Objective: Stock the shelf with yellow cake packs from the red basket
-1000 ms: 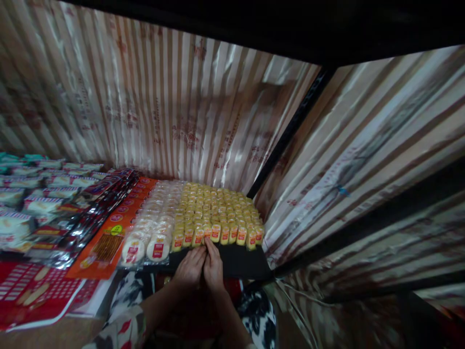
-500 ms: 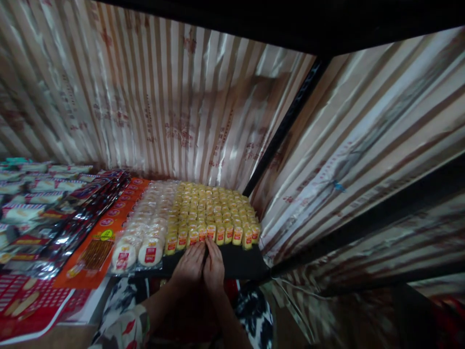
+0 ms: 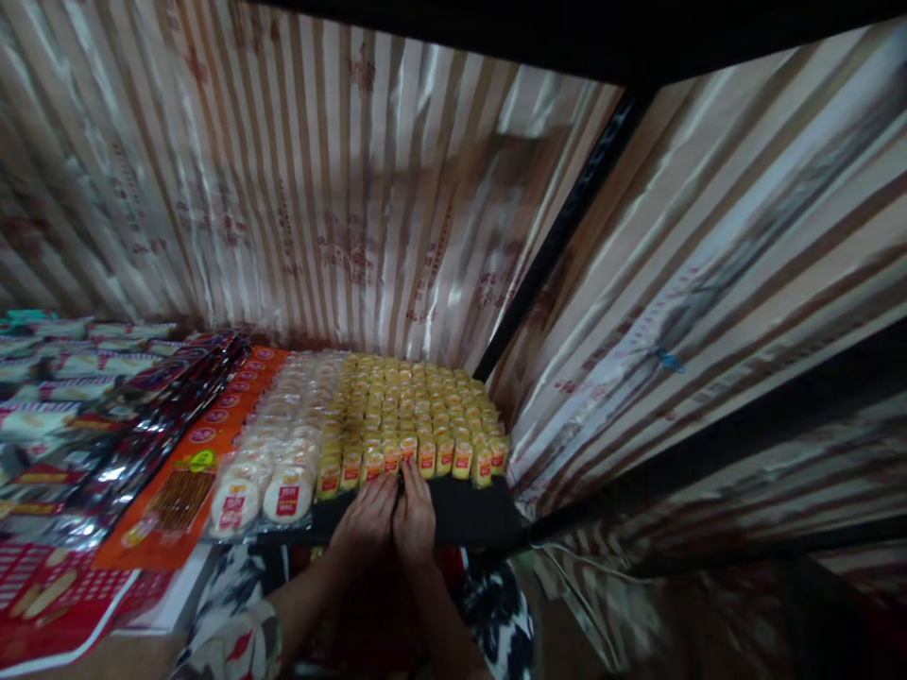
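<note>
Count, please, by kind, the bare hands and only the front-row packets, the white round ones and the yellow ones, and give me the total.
Left hand and right hand: 2
White round packets, front row: 2
Yellow packets, front row, with labels facing out: 10
Total: 14

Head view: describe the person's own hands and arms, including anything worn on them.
The left hand and right hand show no gloves. The left arm wears a pale sleeve with red leaf-like shapes and darker patches, ending short of the wrist. The right forearm shows no sleeve. It is too dim to tell about rings.
</note>
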Tool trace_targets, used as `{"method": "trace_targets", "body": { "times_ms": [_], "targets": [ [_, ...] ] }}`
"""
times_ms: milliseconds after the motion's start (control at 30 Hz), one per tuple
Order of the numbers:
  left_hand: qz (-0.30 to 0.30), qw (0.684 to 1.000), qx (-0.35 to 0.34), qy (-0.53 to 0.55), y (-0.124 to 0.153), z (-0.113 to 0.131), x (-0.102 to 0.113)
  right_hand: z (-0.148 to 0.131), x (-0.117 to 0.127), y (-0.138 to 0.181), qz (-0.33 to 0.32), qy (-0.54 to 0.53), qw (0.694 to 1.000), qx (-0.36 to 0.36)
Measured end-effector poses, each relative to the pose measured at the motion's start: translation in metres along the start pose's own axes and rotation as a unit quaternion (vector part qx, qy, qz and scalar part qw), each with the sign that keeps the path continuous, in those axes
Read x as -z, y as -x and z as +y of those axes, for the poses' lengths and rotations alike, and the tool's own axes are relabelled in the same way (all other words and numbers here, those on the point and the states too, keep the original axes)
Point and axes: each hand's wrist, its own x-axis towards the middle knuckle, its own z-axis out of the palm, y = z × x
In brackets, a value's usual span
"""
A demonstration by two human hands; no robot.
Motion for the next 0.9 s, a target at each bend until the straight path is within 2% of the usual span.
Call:
{"method": "trace_targets", "body": {
  "times_ms": [233,367,467,600,733,900],
  "targets": [
    [0.050,0.998,0.009,0.035,-0.017,0.009,-0.001,0.000,0.006,-0.002,0.013,-0.064,0.996,-0.056],
    [0.039,0.998,-0.031,0.026,-0.032,0.011,-0.001,0.002,0.010,-0.001,0.019,-0.139,0.984,-0.114],
    [0.033,0.998,-0.039,0.025,-0.037,0.009,0.000,0.001,0.012,0.002,0.024,-0.171,0.977,-0.125],
    [0.034,0.998,-0.031,0.030,-0.037,0.006,0.002,-0.002,0.013,0.004,0.078,-0.146,0.981,-0.100],
    [0.028,0.999,-0.029,0.034,-0.037,0.006,0.000,0.004,0.013,0.002,0.139,-0.062,0.983,-0.100],
    [0.039,0.999,-0.014,0.028,-0.036,0.008,-0.008,0.019,0.007,-0.003,0.112,-0.002,0.990,-0.081]
  ]
}}
